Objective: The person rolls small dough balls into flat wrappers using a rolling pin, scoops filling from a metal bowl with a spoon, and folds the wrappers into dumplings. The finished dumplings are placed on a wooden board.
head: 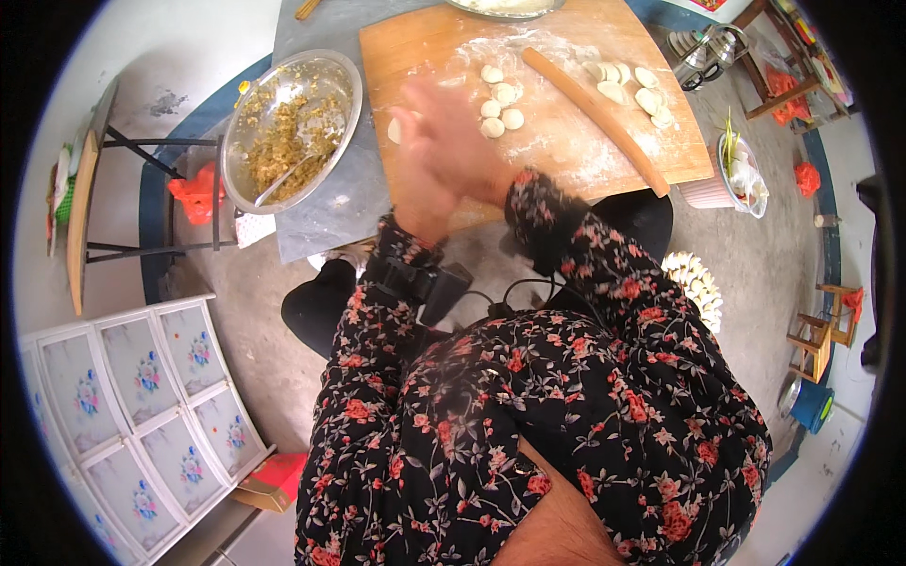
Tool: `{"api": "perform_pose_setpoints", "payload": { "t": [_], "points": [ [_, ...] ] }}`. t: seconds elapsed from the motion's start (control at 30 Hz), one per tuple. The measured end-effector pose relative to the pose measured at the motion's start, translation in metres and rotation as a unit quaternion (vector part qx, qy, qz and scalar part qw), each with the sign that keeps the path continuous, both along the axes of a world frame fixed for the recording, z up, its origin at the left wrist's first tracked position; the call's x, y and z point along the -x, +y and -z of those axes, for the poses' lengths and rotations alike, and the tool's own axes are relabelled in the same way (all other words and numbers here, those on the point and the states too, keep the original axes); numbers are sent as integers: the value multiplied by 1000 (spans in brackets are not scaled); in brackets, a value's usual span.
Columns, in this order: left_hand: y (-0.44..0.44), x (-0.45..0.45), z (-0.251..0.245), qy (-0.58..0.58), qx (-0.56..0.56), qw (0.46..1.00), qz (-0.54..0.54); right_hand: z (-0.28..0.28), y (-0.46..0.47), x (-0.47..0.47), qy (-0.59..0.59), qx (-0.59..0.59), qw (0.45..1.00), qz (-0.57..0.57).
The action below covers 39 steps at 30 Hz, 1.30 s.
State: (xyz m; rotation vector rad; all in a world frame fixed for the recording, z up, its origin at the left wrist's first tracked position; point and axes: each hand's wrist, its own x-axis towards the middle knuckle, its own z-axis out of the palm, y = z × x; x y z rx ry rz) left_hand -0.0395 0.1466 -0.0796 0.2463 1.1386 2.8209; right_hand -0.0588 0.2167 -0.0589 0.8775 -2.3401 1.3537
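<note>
My left hand [423, 177] and my right hand [463, 145] are together and blurred over the left part of a floured wooden board [425, 42]. Whether anything lies between the palms cannot be seen. A pale dough piece [394, 131] shows at the left edge of my hands. Several small dough rounds [504, 93] lie just right of them. A wooden rolling pin [594, 119] slants across the board, and flattened dough wrappers [648, 100] lie beyond it. At the left, a metal bowl [357, 92] holds a crumbly filling [287, 134] with a metal spoon [282, 182] in it.
The board rests on a grey table [311, 233]. A metal basin [506, 10] of flour stands at its far edge. A pink bin [708, 194] stands right of the board, with metal kettles [701, 60] behind. A white cabinet [141, 424] is at lower left.
</note>
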Motion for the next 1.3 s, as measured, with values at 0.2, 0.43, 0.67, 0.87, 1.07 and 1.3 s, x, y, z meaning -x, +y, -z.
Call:
{"api": "perform_pose_setpoints", "payload": {
  "t": [0.2, 0.43, 0.67, 0.87, 1.07, 1.3],
  "points": [
    [3, 5, 4, -81, -83, 992, 41, 14, 5, 14, 4, -67, 995, 78],
    [2, 26, 19, -238, -133, 962, -35, 49, 51, 41, -20, -187, 944, 270],
    [0, 29, 21, -128, -166, 977, 25, 20, 26, 6, -80, -22, 997, -3],
    [7, -1, -1, -80, -86, 992, 39, 1, -2, 6, 2, -16, 999, 34],
    [8, -7, -17, -66, -120, 986, 90, -1, 9, 7, 11, 29, 998, 48],
    [14, 3, 1, -12, -90, 996, 24, 18, 3, 13, 62, -70, 993, 78]
  ]
}}
